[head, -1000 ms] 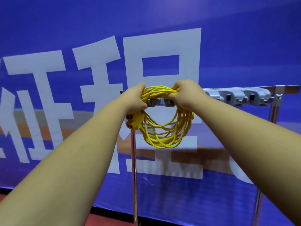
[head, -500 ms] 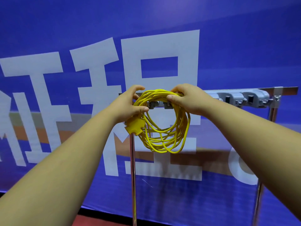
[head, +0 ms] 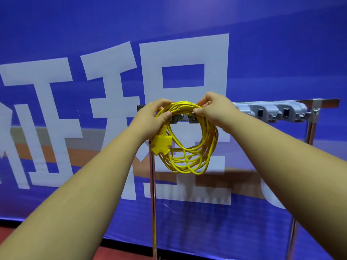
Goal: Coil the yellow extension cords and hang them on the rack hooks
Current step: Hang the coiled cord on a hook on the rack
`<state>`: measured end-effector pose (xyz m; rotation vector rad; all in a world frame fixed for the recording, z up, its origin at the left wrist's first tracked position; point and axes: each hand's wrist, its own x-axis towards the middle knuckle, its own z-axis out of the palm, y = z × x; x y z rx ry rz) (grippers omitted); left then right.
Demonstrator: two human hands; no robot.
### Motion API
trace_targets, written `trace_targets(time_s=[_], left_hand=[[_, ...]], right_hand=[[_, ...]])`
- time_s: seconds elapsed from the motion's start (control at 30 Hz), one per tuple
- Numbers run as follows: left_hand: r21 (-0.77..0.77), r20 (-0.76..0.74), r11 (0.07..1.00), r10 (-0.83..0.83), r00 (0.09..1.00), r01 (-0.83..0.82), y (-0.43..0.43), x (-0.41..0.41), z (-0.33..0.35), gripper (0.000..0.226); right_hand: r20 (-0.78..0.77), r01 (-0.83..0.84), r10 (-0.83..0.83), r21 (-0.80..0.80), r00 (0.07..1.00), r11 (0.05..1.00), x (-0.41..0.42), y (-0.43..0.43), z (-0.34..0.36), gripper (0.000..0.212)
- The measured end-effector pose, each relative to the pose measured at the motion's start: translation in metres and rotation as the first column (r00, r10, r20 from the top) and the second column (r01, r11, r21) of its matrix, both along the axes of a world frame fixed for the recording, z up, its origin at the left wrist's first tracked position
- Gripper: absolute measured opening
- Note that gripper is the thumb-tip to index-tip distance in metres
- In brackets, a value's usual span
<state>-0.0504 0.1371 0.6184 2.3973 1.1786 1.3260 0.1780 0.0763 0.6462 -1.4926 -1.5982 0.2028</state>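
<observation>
Yellow extension cord (head: 211, 137), wound into a coil, hangs in front of the left end of the rack rail (head: 326, 101). Its top passes over two small hooks (head: 193, 118); whether it rests on them I cannot tell. The left hand (head: 150, 117) curls round the coil's upper left, thumb on the strands. The right hand (head: 216, 109) pinches the upper right between thumb and fingers. A socket block (head: 161, 145) dangles under the left wrist, and a loose strand (head: 155, 231) runs down the metal post (head: 152, 194). Grey holders (head: 262, 112) line the rail to the right, before a blue banner (head: 75, 34).
</observation>
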Motion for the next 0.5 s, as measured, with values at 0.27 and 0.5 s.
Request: trace_targets(time_s=[0.27,0.5], left_hand=[[-0.349,0.257,0.934,0.015,0.966,0.079,-0.008,0.007,0.019,0.03],[-0.402,0.248,0.915,0.082,0.965,0.026,-0.011,0.015,0.026,0.036]], right_hand=[[-0.019,-0.132,0.132,-0.017,0.991,0.991,0.016,-0.011,-0.001,0.027],[0.313,0.033,-0.087,0.172,0.946,0.984,0.002,-0.001,-0.004,0.027]])
